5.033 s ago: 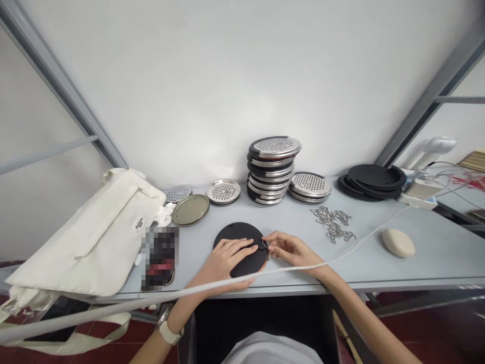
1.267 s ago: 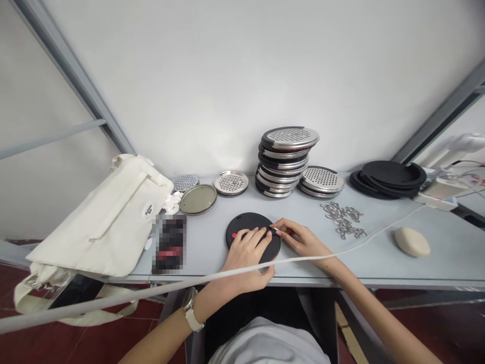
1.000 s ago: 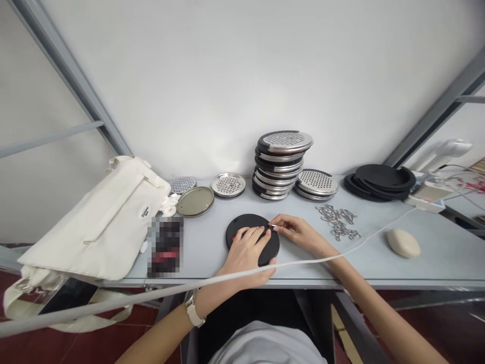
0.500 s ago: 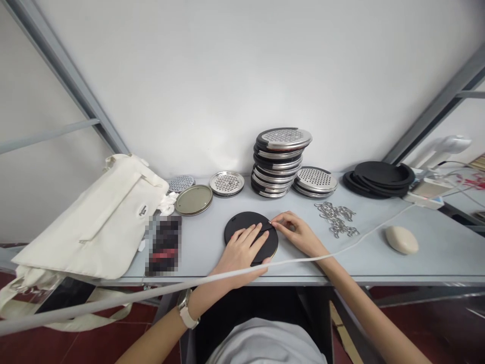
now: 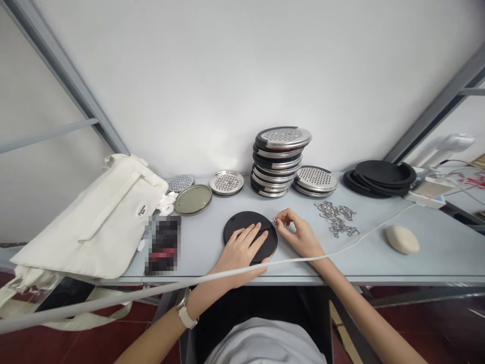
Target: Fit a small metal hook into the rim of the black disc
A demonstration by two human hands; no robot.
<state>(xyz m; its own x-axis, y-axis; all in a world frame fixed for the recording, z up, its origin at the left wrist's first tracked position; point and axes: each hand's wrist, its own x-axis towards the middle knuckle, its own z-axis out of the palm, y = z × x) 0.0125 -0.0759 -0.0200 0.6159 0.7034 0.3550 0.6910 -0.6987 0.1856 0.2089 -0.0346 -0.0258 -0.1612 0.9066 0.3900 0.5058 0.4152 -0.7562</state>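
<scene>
A round black disc (image 5: 237, 221) with a thin yellowish edge lies on the desk in front of me. My left hand (image 5: 242, 248) holds it down, its fingers stretched over the top and the thumb at the near right edge. Just off the disc's right rim, my right hand (image 5: 297, 235) pinches a small metal hook (image 5: 275, 219) between thumb and fingers; most of the hook is hidden. To the right of that hand lies a loose pile of similar metal hooks (image 5: 336, 218).
Behind stand a tall stack of round graters (image 5: 278, 164) and a shorter stack (image 5: 315, 181). Black round plates (image 5: 381, 177) lie at right, near a pale oval object (image 5: 402, 239). Left are metal discs (image 5: 193, 199) and a white bag (image 5: 89, 217). A white cable (image 5: 212, 277) crosses in front.
The hook was against the disc's right edge in the earlier frames; my right hand has drawn it slightly rightward, off the rim. My left hand stays on the disc.
</scene>
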